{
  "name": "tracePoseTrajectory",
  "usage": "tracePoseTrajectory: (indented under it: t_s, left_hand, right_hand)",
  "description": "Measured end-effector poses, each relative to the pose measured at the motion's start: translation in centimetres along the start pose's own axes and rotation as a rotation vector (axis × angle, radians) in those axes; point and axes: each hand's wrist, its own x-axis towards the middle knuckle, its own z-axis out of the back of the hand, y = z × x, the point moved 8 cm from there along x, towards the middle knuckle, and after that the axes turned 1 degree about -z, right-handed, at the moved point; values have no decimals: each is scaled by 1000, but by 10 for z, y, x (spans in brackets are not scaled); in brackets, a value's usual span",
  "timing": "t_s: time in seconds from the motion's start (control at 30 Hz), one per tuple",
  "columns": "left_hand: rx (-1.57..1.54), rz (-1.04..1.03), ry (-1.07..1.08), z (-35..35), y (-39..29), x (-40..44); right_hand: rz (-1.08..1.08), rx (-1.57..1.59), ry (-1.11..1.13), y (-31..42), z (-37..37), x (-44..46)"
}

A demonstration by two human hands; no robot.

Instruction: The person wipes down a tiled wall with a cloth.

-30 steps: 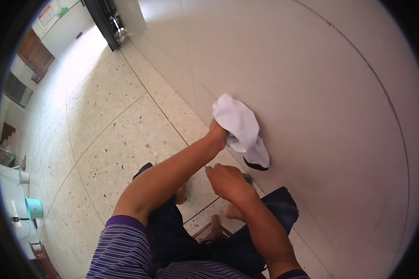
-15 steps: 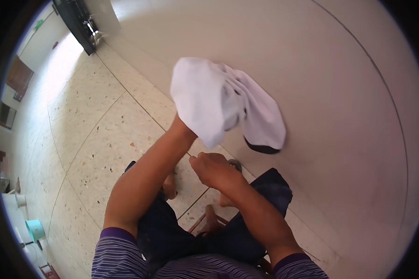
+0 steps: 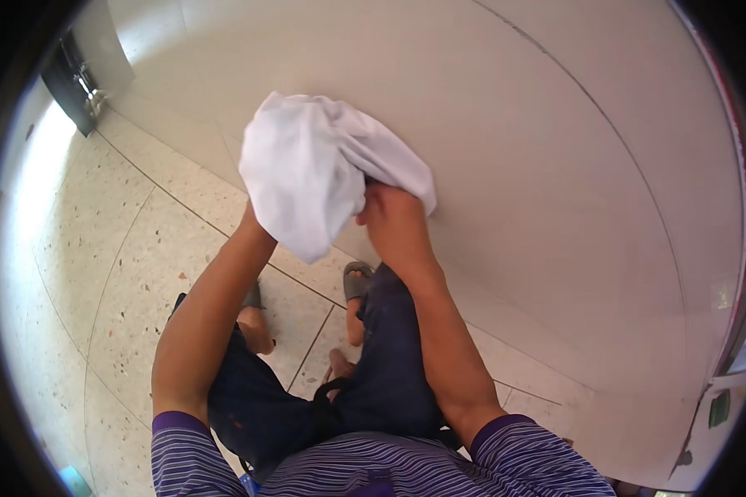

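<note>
A white cloth (image 3: 294,166), bunched and hanging in loose folds, is held up in front of the pale wall. My left forearm (image 3: 215,306) runs up into it from below; the left hand is covered by the fabric, so its fingers are hidden. My right hand (image 3: 396,224) is at the cloth's lower right side, its fingers curled in against the folds and closed on the fabric. A small dark patch shows between the cloth and the right fingers.
The pale wall (image 3: 514,190) rises close in front and to the right. Below is a speckled tile floor (image 3: 133,257), with my sandalled foot (image 3: 356,282) near the wall. A dark object (image 3: 70,87) stands at the upper left, and a turquoise container (image 3: 75,480) is partly visible at the lower left.
My right hand has risen from below the cloth and now grips its right side. The cloth appears more bunched, and its dark edge is out of sight. The view has shifted right.
</note>
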Motion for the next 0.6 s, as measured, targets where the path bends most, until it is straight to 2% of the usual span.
tracePoseTrajectory:
  t_s: [0.03,0.07,0.1,0.13,0.17,0.2,0.3,0.33,0.37,0.4,0.43,0.5,0.6]
  left_hand:
    - [-8,3,-10,-11,-3,-14]
    - [-547,296,-62,-33,15,-37]
    - [-1087,585,-115,-44,17,-47]
    - [-1102,731,0,-52,8,-51]
    - [-1106,728,-5,-53,-5,-48]
    - [-1025,691,13,-54,-18,-46]
    - [-937,587,153,-61,-52,-50]
    - [-833,345,239,-58,-75,-47]
    - [-720,100,310,-54,-100,-46]
    - [-830,126,444,-59,-112,-54]
    - [-842,110,451,-55,-118,-54]
    - [-786,37,689,-55,-134,-58]
    - [-749,-35,697,-32,-145,-50]
  right_hand:
    - [-136,424,-167,-13,15,-15]
    - [-267,848,-333,-28,23,-33]
    - [-264,838,-331,-26,24,-46]
    - [-274,1170,-348,-27,20,-57]
    - [-281,1504,-362,-30,18,-65]
    - [-159,1624,-247,-23,22,-67]
    - [-132,1645,-260,-30,17,-71]
    - [-226,1565,-361,-41,15,-74]
    - [-233,1556,-396,-46,24,-82]
    - [-298,1507,-409,-49,31,-89]
    - [-363,1464,-416,-53,35,-94]
    - [-294,1555,-451,-66,46,-103]
    - [-356,1401,-700,-79,85,-130]
